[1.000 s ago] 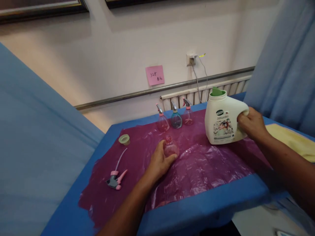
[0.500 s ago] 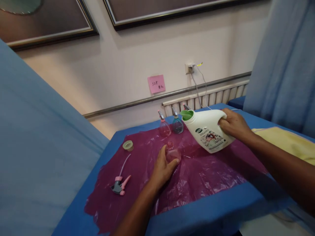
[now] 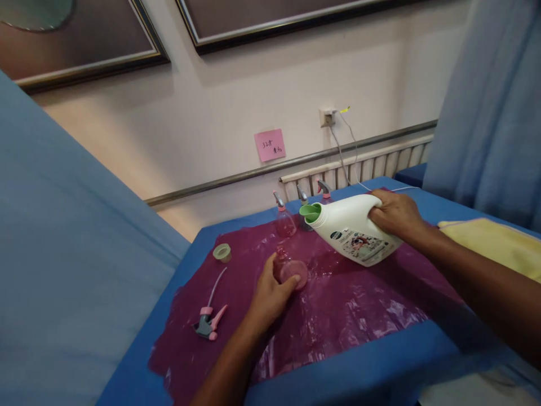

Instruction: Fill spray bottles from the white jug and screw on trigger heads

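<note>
My left hand [image 3: 273, 290] is closed around a clear pink spray bottle [image 3: 294, 273] without its spray head. The bottle is tipped, its round base turned toward me and its neck pointing away. In my right hand [image 3: 395, 213] is the handle of a white detergent jug [image 3: 353, 228], tilted to the left. Its green pouring spout [image 3: 311, 212] is above and to the right of the bottle, apart from it. A grey and pink spray head [image 3: 206, 324] with a thin tube lies left of my left hand. A pale green cap [image 3: 222, 252] rests farther back.
Behind the jug stand a pink spray bottle [image 3: 285, 222] and two more, partly hidden. Crumpled purple plastic sheeting [image 3: 245, 270] covers much of the blue table [image 3: 333, 369]. A yellow cloth [image 3: 494, 242] lies at right; blue curtains [image 3: 76, 242] hang on both sides.
The pink bottle in my left hand has gone from roughly upright to tipped, its base swinging toward me. The jug has shifted left and its spout has dropped a little.
</note>
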The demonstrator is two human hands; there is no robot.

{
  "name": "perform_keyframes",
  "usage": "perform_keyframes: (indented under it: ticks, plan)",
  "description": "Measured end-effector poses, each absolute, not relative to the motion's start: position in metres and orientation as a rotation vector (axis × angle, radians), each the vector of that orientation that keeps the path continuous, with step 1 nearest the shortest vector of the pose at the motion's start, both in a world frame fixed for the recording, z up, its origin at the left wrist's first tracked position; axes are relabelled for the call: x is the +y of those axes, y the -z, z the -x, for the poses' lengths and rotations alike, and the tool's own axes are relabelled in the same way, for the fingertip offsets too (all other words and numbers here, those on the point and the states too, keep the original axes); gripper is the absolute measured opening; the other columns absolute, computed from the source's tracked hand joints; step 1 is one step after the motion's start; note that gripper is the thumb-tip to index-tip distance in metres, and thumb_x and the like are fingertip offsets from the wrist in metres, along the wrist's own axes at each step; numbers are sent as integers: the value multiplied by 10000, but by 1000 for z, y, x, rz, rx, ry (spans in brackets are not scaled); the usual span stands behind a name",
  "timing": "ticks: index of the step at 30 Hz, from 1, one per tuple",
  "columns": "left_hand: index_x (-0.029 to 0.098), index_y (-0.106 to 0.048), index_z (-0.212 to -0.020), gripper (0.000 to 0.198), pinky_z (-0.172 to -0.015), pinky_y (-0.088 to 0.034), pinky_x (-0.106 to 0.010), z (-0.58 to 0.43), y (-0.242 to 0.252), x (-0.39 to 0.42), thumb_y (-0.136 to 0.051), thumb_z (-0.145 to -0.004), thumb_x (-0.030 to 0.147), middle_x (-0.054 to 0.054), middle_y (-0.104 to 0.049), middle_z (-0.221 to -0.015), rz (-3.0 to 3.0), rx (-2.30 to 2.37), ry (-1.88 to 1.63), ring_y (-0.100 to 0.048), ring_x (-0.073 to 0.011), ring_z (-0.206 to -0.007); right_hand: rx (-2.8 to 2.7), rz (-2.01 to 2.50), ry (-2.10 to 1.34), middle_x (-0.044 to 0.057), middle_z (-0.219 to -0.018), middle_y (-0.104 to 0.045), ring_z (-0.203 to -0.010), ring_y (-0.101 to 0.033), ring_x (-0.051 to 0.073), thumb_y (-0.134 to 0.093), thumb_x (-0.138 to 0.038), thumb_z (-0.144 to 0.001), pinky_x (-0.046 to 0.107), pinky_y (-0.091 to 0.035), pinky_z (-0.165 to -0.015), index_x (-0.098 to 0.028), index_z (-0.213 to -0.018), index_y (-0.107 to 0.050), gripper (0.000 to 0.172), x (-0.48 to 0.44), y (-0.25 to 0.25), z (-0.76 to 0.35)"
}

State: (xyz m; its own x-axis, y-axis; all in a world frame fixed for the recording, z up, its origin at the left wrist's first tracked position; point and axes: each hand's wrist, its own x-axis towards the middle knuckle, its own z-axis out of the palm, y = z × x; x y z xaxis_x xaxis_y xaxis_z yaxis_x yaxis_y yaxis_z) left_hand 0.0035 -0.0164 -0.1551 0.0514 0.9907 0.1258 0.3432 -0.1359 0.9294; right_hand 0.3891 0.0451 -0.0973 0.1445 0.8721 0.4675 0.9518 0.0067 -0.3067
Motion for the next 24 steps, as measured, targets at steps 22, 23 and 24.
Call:
perform_keyframes:
  ticks: [22,23,24]
  plan:
    - [304,-505,-1648,801,-1285,-494,-597,43,62,-25,-801,-913,415,-129,-636,-1602,-2143,1680,-932,-620,-380,-1496,-1905,1981,283,157,-1041,-853,-868,-747,349,-570,-394,-1010,395,-376,-676,-236,-1142,-827,329,42,78,-346]
    - [295,-504,-1641,795,-1289,-491,-596,45,64,-25,-797,-912,412,-135,-629,-1610,-2153,1684,-916,-617,-378,-1502,-1904,1979,290,153,-1037,-854,-860,-743,344,-579,-390,-1008,393,-370,-672,-241,-1131,-822,311,41,78,-344]
    - [285,-502,-1635,789,-1294,-487,-595,48,65,-26,-793,-912,411,-143,-619,-1621,-2166,1685,-898,-612,-376,-1510,-1901,1979,294,151,-1034,-854,-854,-741,341,-586,-383,-1005,391,-364,-668,-243,-1121,-819,295,40,77,-342]
